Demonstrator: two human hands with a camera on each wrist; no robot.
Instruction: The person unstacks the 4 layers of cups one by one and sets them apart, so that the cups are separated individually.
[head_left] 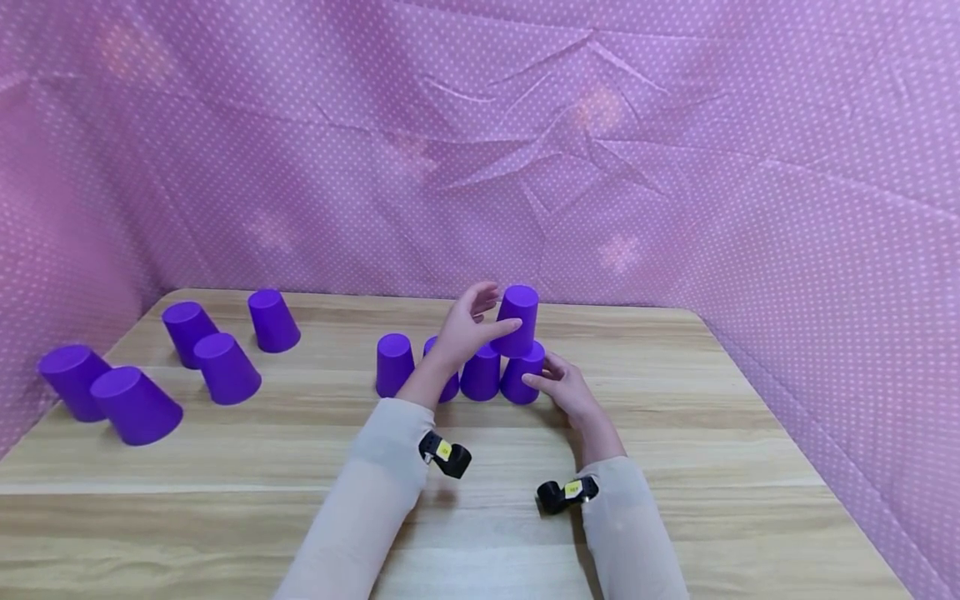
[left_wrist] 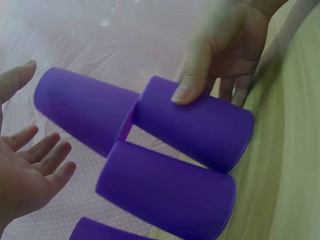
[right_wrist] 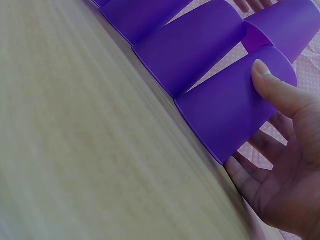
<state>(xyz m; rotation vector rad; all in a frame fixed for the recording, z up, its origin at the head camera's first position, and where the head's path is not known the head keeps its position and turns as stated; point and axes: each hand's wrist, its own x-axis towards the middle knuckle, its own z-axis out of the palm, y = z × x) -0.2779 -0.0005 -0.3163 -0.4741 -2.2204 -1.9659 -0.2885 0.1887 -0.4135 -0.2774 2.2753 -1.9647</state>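
Well left of the top cup [head_left: 525, 333] I see five loose cups [head_left: 228, 371] on the table [head_left: 487, 550]. Below it a row of four cups [head_left: 394, 367] stretches leftward, the second seemingly mouth-down but half hidden. Just left of the top cup, the left hand [head_left: 462, 331] holds nothing, fingers spread. The top cup rests mouth-down across the row's right pair. Below it, rightward, the right hand [head_left: 567, 390] pinches the end cup [head_left: 522, 382] between thumb and fingers.

A pink cloth [head_left: 787, 125] printed with small pale dots hangs behind the wooden table [head_left: 735, 475] and along both its sides. Creases cross the cloth's middle part, and faint blurred patches show on it. The table has light grain running crosswise and rounded far corners.
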